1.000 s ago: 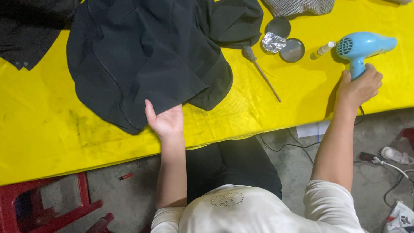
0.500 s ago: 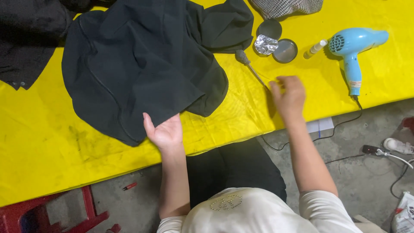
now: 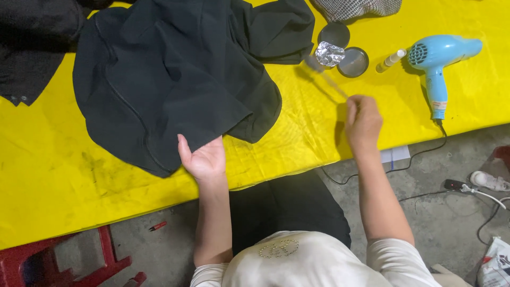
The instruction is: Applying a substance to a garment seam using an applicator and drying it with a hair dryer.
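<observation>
Head view: left hand (image 3: 204, 159) lies open, palm up, its fingers tucked under the hem of the dark garment (image 3: 170, 79) spread on the yellow table (image 3: 64, 175). Right hand (image 3: 363, 117) is closed around the handle of a thin tool (image 3: 325, 74), blurred, whose long axis slants up and left toward the foil wad (image 3: 329, 53) and round tins (image 3: 353, 62). A blue hairdryer (image 3: 438, 58) lies well to the right.
</observation>
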